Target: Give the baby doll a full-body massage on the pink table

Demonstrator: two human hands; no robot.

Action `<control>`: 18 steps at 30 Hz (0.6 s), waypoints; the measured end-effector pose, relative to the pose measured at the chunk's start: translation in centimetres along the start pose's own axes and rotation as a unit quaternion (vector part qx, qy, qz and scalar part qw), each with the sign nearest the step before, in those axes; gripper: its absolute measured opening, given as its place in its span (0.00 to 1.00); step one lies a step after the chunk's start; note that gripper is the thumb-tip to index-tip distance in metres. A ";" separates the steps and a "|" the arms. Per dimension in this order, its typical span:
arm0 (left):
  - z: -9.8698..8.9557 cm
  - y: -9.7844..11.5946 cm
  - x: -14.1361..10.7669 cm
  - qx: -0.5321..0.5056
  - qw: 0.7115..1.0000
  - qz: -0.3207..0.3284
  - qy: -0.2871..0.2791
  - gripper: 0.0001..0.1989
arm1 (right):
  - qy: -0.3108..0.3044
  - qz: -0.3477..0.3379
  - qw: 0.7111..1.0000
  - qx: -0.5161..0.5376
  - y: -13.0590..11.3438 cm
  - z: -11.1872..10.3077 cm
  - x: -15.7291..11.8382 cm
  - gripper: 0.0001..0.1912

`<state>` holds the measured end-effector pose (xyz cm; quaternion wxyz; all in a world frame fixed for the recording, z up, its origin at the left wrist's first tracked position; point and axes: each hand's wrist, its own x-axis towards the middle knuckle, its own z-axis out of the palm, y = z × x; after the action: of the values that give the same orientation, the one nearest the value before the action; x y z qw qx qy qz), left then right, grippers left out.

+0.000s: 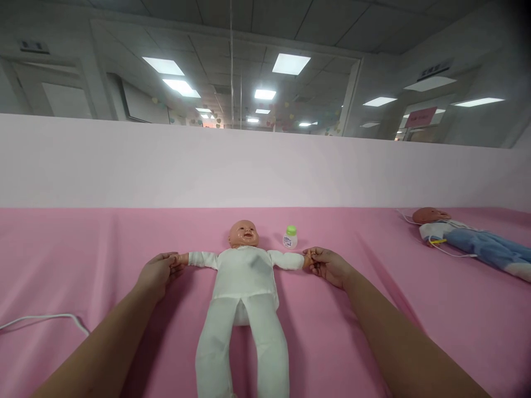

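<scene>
A baby doll (246, 273) with a white cloth body lies on its back on the pink sheet, head toward the wall, arms stretched out to both sides. My left hand (161, 272) pinches the doll's hand on the left. On the other side, my right hand (329, 266) has its fingers closed round the doll's other hand. Just above the doll's right-side arm stands a small clear bottle (290, 237) with a green cap and a printed label. The lower ends of the doll's legs run out of view.
Another doll (477, 240) in blue and white clothes lies at the far right, with thin tubing about it. A white cable (45, 317) crosses the sheet (323, 342) at the left. Behind, a low white wall (249, 168) carries glass panes.
</scene>
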<state>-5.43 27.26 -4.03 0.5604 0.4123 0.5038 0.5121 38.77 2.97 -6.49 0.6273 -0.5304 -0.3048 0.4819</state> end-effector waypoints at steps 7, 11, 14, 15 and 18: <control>0.1 0.0 -0.1 0.015 1.000 -0.005 -0.006 0.11 | 0.009 -0.031 0.997 -0.069 0.2 0.6 -0.3 0.15; -0.1 -0.3 0.1 0.015 1.000 -0.009 -0.016 0.09 | 0.019 -0.035 0.993 -0.112 0.4 0.9 -0.1 0.20; -0.3 -0.7 0.5 0.018 1.000 0.001 -0.019 0.09 | 0.030 -0.033 0.990 -0.133 0.6 0.9 0.2 0.21; -0.4 -0.8 0.6 0.020 1.000 0.004 -0.019 0.09 | 0.034 -0.034 0.989 -0.139 0.7 0.9 0.3 0.21; -0.4 -0.9 0.7 0.028 0.999 0.011 -0.018 0.09 | 0.044 -0.038 0.987 -0.153 0.9 0.9 0.5 0.20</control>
<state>-5.71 27.80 -5.09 0.5521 0.4419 0.5034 0.4965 37.87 3.79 -7.14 0.5696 -0.6287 -0.3667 0.3819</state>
